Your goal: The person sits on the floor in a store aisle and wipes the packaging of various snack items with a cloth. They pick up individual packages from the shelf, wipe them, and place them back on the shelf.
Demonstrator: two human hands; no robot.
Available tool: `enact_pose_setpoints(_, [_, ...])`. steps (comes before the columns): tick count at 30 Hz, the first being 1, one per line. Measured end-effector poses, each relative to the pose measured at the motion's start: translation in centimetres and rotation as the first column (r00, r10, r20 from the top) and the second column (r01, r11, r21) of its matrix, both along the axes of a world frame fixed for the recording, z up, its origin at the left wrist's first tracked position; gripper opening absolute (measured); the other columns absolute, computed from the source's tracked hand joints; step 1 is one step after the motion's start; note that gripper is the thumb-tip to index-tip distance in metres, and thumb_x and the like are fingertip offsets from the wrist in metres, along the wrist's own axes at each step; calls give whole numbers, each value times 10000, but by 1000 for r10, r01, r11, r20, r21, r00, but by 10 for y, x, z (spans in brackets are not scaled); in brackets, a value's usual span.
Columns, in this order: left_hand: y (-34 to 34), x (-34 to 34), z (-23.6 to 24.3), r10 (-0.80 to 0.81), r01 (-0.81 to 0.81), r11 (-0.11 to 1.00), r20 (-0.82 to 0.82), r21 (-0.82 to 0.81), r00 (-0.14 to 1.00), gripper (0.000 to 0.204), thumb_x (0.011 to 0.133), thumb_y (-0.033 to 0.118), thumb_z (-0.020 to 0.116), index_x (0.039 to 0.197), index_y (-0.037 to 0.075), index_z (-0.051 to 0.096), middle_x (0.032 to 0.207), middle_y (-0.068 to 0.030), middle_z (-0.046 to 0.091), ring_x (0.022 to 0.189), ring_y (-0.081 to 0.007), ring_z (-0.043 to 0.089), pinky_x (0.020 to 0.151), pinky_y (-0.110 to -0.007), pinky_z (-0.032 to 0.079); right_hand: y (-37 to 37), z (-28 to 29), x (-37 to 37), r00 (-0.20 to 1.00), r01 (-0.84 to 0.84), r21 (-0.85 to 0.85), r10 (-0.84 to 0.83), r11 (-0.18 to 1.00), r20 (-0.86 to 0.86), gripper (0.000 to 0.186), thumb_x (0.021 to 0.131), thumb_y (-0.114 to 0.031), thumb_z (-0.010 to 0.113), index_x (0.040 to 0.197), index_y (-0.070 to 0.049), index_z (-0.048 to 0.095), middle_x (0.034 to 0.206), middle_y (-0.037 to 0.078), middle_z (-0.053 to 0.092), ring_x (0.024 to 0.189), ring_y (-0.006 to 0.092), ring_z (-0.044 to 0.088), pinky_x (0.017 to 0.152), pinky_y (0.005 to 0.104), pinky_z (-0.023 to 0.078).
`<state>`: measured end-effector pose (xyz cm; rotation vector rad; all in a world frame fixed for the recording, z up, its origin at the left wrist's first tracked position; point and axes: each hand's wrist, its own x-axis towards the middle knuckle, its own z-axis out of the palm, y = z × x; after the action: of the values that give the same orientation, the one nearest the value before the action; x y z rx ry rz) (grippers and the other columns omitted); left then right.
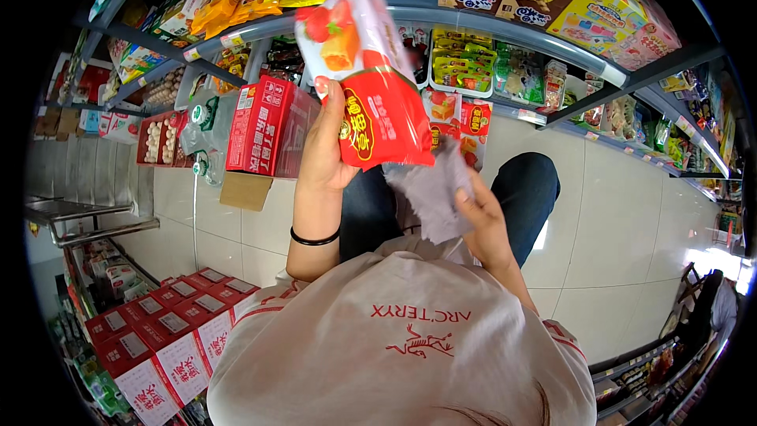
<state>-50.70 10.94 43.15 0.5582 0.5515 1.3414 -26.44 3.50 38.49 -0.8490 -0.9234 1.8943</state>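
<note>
My left hand [322,142] grips a red and white snack packet [378,95] by its left edge and holds it upright in front of the shelf. Strawberries and a filled pastry piece are printed on its upper half. In my right hand [486,225] is a grey cloth [435,193], bunched between thumb and fingers just below the packet's bottom edge. Whether the cloth touches the packet I cannot tell. Behind it, lower down, similar red and white packets [475,122] stand by the bottom shelf, partly hidden.
A red carton [264,130] stands on the floor left of my knees, beside large clear bottles [206,142] and a red crate of eggs [162,142]. Shelves of snacks, with a grey shelf edge [505,22], run across ahead. Red boxes [169,315] are stacked behind at left.
</note>
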Motion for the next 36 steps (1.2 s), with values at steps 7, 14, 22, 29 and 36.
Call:
enact_pose_setpoints(7, [-9,56,-20,100,-38,993,-627,112,773,625,1049,420,419,1521,40,268,1475,-141,416,1308,-191,474,1044,-350,431,29,42,-12,899,188,-31,-185,982,-397,582,1025,-204,435,1537,-16,235,1554,129,309,1421,238,330,1158,371,259])
enact_pose_setpoints(14, [-26,67,-8,-66,79,997,-434,11,898,628,1049,253,461,1572,110,144,1547,-95,308,1379,-183,364,1101,-337,353,26,21,-24,803,2,736,-440,677,402,585,1017,-280,440,1498,28,312,1552,221,298,1467,351,243,1180,426,170])
enact_pose_setpoints(22, [-39,73,-14,-290,276,955,-159,-105,944,624,1054,239,450,1567,87,129,1521,-70,356,1358,-167,400,1101,-346,368,95,56,-14,744,141,802,-596,580,301,479,1005,-245,449,1425,-18,469,1501,168,428,1420,361,332,1167,458,227])
enact_pose_setpoints(29, [-1,44,-33,-144,77,979,378,188,915,560,1066,416,331,1449,11,379,1416,-154,503,1260,-273,534,1073,-421,426,51,57,-29,753,-185,858,-492,479,437,408,924,-53,568,1325,-111,616,1468,96,494,1395,319,380,1150,416,279])
enact_pose_setpoints(36, [14,31,-8,-84,73,996,237,57,968,756,987,556,428,1541,80,232,1552,-202,311,1413,-456,296,1118,-597,324,21,8,-7,928,80,531,-258,844,269,367,996,-85,501,1358,-58,559,1431,90,516,1355,253,431,1124,361,316])
